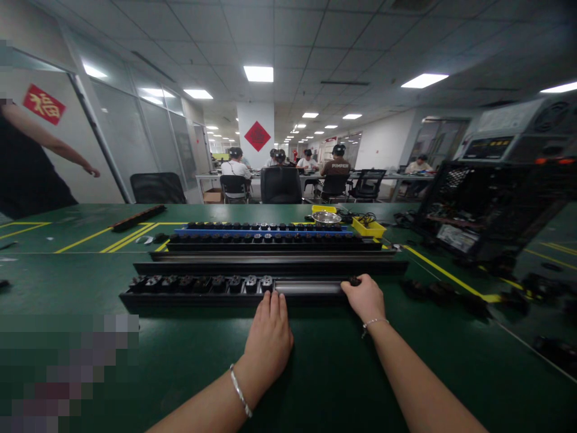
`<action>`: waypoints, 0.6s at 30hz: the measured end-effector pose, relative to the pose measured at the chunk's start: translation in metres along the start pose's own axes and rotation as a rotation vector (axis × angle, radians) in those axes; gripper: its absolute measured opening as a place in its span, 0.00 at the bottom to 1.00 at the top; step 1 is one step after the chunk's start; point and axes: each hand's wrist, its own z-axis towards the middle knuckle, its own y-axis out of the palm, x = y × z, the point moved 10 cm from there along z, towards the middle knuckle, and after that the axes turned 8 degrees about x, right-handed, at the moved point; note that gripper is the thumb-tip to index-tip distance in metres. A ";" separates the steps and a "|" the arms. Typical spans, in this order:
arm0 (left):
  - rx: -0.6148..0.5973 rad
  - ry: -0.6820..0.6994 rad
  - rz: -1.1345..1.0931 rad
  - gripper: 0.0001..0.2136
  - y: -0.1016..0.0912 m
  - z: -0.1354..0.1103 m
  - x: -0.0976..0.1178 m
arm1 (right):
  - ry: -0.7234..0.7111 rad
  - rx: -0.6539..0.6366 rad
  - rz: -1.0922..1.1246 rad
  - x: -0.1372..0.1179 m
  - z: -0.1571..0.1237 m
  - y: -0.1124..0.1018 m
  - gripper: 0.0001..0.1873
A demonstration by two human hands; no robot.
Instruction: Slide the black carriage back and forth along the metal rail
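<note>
A long black metal channel lies across the bench in front of me. Its left part holds a row of black socket modules, while bare metal floor shows to the right of them. My left hand has its fingers stretched out, the tips at the channel's front wall just below the last module in the row. At the channel's right end, my right hand is closed on a small black socket module, mostly hidden by the fingers. Right behind stands another long black channel.
Farther back lie a blue strip with black modules, a metal bowl and a yellow tray. An open computer case stands right, near loose black parts. A person is at left; several others sit behind.
</note>
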 end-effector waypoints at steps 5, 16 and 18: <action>-0.009 0.002 0.002 0.25 0.001 0.000 0.000 | 0.006 0.007 0.008 0.003 0.002 -0.001 0.14; 0.013 0.001 0.003 0.25 -0.003 0.000 -0.001 | 0.025 -0.005 0.015 0.005 0.002 -0.002 0.14; 0.014 0.003 0.006 0.25 -0.003 0.000 0.000 | 0.021 0.000 0.015 0.005 0.002 -0.002 0.14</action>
